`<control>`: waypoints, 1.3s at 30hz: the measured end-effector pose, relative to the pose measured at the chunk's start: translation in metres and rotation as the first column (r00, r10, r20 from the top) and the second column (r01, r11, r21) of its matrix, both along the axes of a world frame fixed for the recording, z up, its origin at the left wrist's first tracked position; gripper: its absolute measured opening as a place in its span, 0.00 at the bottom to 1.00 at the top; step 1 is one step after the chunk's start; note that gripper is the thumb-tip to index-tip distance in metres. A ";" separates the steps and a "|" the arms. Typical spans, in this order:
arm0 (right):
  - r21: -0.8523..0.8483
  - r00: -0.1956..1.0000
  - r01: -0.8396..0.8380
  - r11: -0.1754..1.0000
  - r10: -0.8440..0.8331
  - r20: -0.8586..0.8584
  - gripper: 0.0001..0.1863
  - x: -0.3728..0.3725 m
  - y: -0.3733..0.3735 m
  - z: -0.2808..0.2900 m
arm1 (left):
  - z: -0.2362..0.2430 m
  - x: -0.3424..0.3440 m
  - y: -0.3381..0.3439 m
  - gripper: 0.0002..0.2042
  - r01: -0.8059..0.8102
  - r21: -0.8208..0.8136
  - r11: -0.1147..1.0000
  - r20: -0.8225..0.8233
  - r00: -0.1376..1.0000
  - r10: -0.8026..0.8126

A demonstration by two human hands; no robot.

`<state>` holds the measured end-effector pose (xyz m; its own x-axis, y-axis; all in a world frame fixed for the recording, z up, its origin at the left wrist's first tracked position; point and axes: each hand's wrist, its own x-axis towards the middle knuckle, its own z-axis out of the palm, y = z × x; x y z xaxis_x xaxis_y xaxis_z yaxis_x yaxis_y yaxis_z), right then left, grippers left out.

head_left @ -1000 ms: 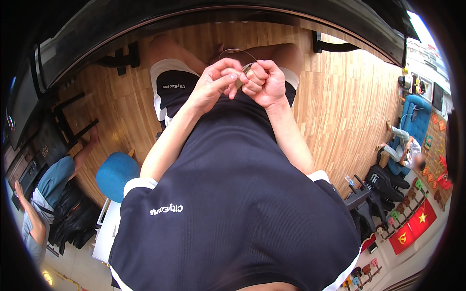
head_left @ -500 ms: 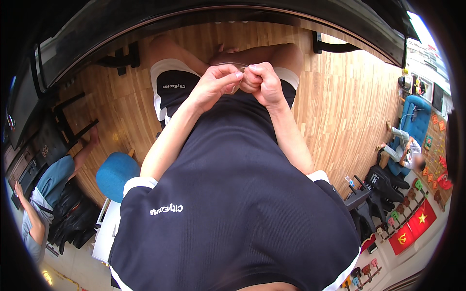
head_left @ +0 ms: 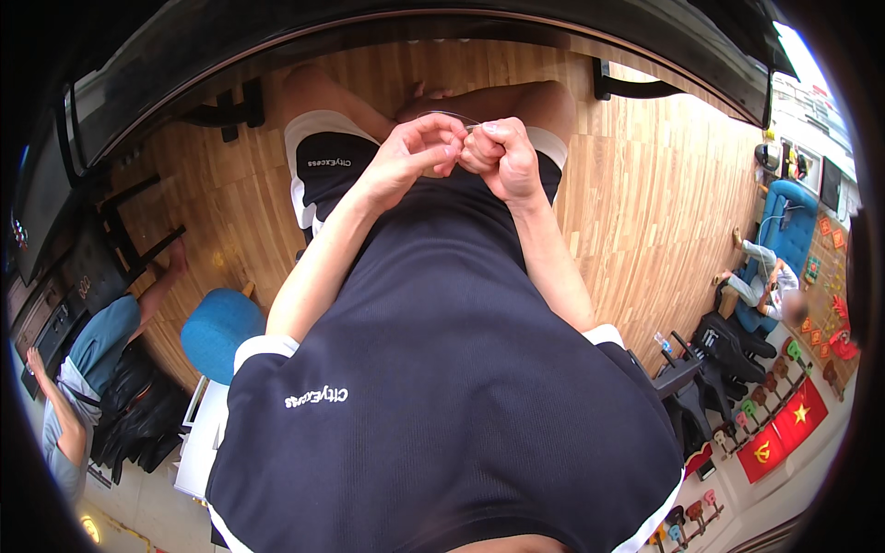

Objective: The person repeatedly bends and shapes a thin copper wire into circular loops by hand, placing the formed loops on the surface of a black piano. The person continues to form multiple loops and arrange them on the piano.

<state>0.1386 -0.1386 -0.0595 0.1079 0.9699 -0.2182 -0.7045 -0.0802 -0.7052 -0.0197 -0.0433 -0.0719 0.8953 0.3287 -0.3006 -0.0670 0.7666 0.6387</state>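
Observation:
My hands meet in front of my lap, over my crossed legs. A thin, clear or metallic wire-like strand (head_left: 454, 113) arcs above the fingers, from my right hand across to behind my left. My right hand (head_left: 506, 164) is closed around part of it, thumb pressed on the curled index finger. My left hand (head_left: 412, 158) is curled, its thumb and fingertips pinched close against the right fist. Where the strand runs between the fingers is hidden, and its ends are too fine to make out.
A large dark glossy edge (head_left: 415, 20) spans the far side above wooden flooring (head_left: 645, 194). A blue stool (head_left: 221, 334) stands at left, near a seated person (head_left: 78, 387). Another person (head_left: 779, 286) sits on a blue sofa (head_left: 791, 217) at right. Small colourful instruments hang at lower right.
My left fingers have lifted slightly and curled more round. The strand, which looped below the fingers too, now shows only as an arc above them. My right hand has barely moved.

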 end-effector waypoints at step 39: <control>0.196 0.981 -0.162 0.967 0.180 -0.077 0.23 0.001 0.004 -0.001 | 0.017 -0.004 0.015 0.12 0.058 0.451 0.890 -0.216 0.975 0.046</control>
